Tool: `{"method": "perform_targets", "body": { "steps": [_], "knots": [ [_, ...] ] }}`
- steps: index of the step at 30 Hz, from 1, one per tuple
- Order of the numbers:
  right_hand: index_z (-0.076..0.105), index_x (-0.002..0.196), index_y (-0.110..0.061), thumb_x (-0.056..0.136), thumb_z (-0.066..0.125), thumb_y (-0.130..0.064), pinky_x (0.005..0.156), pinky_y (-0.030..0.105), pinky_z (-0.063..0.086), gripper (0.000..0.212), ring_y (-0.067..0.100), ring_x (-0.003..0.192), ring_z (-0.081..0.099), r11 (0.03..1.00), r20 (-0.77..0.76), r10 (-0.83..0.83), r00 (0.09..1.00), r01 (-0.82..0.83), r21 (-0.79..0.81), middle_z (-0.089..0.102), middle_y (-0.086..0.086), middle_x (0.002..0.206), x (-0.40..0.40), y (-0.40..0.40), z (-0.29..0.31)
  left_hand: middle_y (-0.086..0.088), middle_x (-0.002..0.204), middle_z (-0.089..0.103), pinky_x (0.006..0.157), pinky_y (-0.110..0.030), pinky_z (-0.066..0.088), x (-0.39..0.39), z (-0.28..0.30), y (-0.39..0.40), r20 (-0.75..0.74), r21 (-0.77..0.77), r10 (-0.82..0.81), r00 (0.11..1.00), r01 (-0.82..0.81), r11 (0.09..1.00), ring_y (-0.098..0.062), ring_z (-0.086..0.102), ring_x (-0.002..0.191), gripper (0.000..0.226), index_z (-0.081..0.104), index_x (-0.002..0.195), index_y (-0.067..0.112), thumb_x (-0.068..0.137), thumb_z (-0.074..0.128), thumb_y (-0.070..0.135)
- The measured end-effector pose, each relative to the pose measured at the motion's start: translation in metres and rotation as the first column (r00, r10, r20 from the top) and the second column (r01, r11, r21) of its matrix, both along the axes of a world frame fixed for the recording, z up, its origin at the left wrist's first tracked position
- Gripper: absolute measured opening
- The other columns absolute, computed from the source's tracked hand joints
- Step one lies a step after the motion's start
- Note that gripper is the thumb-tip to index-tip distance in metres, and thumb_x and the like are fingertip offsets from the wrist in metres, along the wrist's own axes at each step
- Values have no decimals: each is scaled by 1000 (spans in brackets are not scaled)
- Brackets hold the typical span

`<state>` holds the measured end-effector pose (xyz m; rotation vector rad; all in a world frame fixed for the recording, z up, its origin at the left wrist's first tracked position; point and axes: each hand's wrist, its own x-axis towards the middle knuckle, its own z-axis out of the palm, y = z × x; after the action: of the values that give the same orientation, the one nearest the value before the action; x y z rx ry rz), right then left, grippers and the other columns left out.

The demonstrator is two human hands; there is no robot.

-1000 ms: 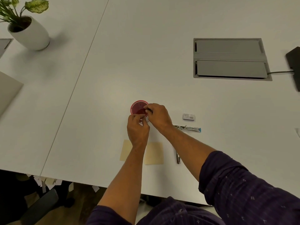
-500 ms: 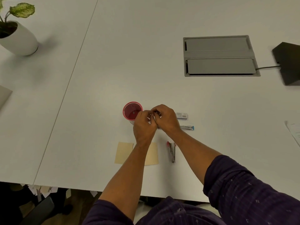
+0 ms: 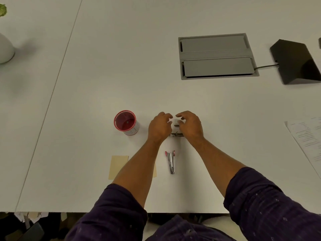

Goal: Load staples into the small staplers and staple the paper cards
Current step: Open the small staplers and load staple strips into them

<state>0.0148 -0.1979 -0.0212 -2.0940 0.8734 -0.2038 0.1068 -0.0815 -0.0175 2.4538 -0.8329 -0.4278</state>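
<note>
Both hands are meeting over the middle of the white desk (image 3: pixel 208 153), just beyond a small stapler. The left hand (image 3: pixel 159 126) and the right hand (image 3: pixel 190 125) are curling their fingers round a small white box (image 3: pixel 176 122), pinching it between them from either side; it looks like a staple box, though the blur makes that hard to confirm. A dark strip is showing on the near face of the box.

Directly under the hands, a silver stapler (image 3: pixel 176 135) is lying crosswise on the desk, partly hidden by the right wrist. Nearer the person, between the two forearms, a second stapler with red tips (image 3: pixel 171 161) is lying with its two arms spread slightly apart, the hinge end pointing toward the person.

To the left of the hands, a red-rimmed round cup (image 3: pixel 126 122) is standing upright. A tan paper card (image 3: pixel 118 166) is lying flat near the desk edge, with the left forearm crossing over part of it.

Farther back on the right, a grey cable hatch (image 3: pixel 217 56) is sitting flush in the desk, with a black wedge-shaped device (image 3: pixel 295 61) beside it, joined by a cable. Printed sheets (image 3: pixel 307 136) are lying at the right edge, and a white plant pot (image 3: pixel 5 49) is standing at the far left.
</note>
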Motion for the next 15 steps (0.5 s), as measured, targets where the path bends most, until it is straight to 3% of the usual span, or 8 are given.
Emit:
{"method": "perform_targets", "body": {
  "steps": [4,8,15],
  "knots": [
    [72,119,-25,88,70,-9,93,35,54,35,17,112,65,998,-138,-50,989,44,-45,68,-5,127,-7,-16,-6,-6,124,60,85,-37,54,6,-5,-12,-18,109,-74,997,76,991,-24,64,107,36,63,130,19,94,64,19],
    [69,127,-27,87,75,-18,89,32,53,41,19,112,65,999,-261,-35,965,41,16,66,-3,129,-10,-27,-14,-9,127,54,86,-42,54,6,-9,-17,-53,173,-118,992,126,977,-28,61,109,46,59,134,20,89,70,18],
    [72,123,-26,88,76,-22,88,30,51,36,18,105,67,994,-261,104,960,-98,38,70,-5,116,-2,-36,-27,-10,124,51,90,-37,54,6,-22,-29,-257,56,-6,966,21,998,-26,60,109,54,59,136,18,85,75,14]
  ]
}}
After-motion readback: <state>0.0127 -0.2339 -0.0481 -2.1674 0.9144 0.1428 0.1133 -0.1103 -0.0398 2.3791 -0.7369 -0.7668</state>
